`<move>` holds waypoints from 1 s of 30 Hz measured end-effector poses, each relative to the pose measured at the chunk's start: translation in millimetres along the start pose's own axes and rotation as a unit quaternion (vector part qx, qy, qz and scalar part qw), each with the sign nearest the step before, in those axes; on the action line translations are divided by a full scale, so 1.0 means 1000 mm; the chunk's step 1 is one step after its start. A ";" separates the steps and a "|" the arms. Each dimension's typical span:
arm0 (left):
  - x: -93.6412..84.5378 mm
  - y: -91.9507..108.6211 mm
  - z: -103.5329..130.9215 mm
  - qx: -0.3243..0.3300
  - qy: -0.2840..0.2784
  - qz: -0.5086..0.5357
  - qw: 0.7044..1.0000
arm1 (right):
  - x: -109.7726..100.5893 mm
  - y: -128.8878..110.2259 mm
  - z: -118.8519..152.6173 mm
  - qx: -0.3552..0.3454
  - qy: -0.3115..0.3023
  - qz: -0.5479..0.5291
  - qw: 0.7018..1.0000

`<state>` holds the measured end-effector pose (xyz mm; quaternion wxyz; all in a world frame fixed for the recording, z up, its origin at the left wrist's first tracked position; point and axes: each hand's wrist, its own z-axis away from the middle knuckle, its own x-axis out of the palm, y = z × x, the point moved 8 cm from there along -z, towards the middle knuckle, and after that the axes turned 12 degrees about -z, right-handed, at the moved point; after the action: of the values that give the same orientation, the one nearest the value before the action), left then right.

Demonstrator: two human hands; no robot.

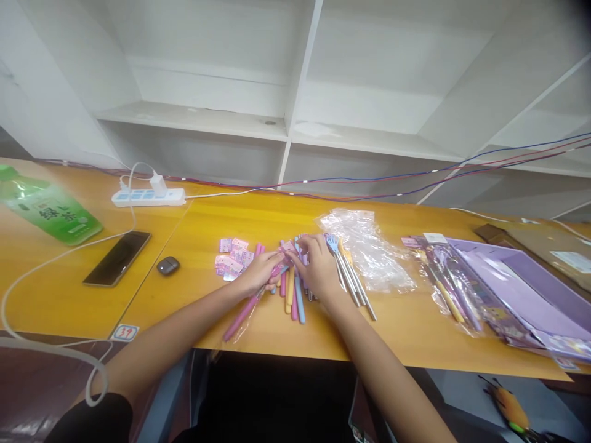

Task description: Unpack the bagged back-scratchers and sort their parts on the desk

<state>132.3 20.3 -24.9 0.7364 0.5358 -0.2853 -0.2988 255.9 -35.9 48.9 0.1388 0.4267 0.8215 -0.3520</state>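
Observation:
My left hand (261, 271) is closed around a clear plastic bag (243, 326) with a pink-handled stick (239, 320) inside, slanting toward the table's front edge. My right hand (319, 264) meets it, thumb and fingers pinched at the bag's upper end, where a bit of pink card shows. Under and between the hands lie several pink, yellow and blue handles (300, 301). Just right of my right hand are back scratchers with silver rods (357, 283) and blue and yellow claw-shaped heads (333, 244). Small pink printed cards (231, 263) lie left of my left hand.
Flat clear bags (369, 246) lie right of the hands. Beyond are packed back scratchers (446, 283) and a lilac tray (521, 258). Leftward are a black earbud-like case (168, 266), phone (117, 258), power strip (148, 197) and green bottle (50, 209). White shelving (194, 120) stands behind.

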 end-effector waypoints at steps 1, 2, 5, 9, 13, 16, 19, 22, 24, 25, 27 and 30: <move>0.001 -0.001 0.000 0.002 0.003 -0.008 1.000 | 0.000 -0.001 0.002 -0.003 0.005 -0.012 1.000; 0.001 0.000 0.001 0.007 0.005 -0.013 1.000 | 0.001 -0.003 0.004 -0.008 -0.001 -0.029 1.000; 0.004 0.006 0.007 0.036 0.009 -0.050 0.998 | 0.004 -0.009 0.005 -0.015 -0.035 -0.100 0.994; 0.007 0.018 0.016 0.090 0.025 -0.142 0.986 | 0.002 -0.009 0.006 0.001 -0.023 -0.154 0.988; 0.007 0.021 0.018 0.103 0.047 -0.198 0.974 | 0.006 -0.013 0.009 -0.031 -0.023 -0.135 0.990; 0.008 0.017 0.015 0.087 0.036 -0.191 0.977 | 0.004 -0.003 0.010 -0.018 -0.012 -0.103 0.994; 0.012 0.008 0.012 0.042 -0.010 -0.143 0.989 | -0.010 0.020 0.009 0.052 0.049 -0.096 0.993; 0.016 0.004 0.010 0.003 -0.071 -0.092 0.993 | -0.014 0.040 0.011 0.116 0.048 -0.162 0.979; 0.017 0.006 0.009 -0.002 -0.096 -0.072 0.993 | -0.014 0.042 0.010 0.127 0.025 -0.201 0.971; 0.016 0.007 0.008 0.001 -0.102 -0.067 0.993 | -0.014 0.041 0.009 0.124 0.016 -0.208 0.970; 0.013 0.009 0.007 0.008 -0.109 -0.065 0.992 | -0.015 0.035 0.006 0.115 -0.006 -0.211 0.971; 0.006 0.009 0.006 0.017 -0.099 -0.079 0.992 | -0.009 0.027 0.002 0.122 -0.064 -0.255 0.957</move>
<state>133.0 14.1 -13.7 0.6698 0.5368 -0.3180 -0.4027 282.6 -32.5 39.8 0.0440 0.1935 0.8431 -0.4999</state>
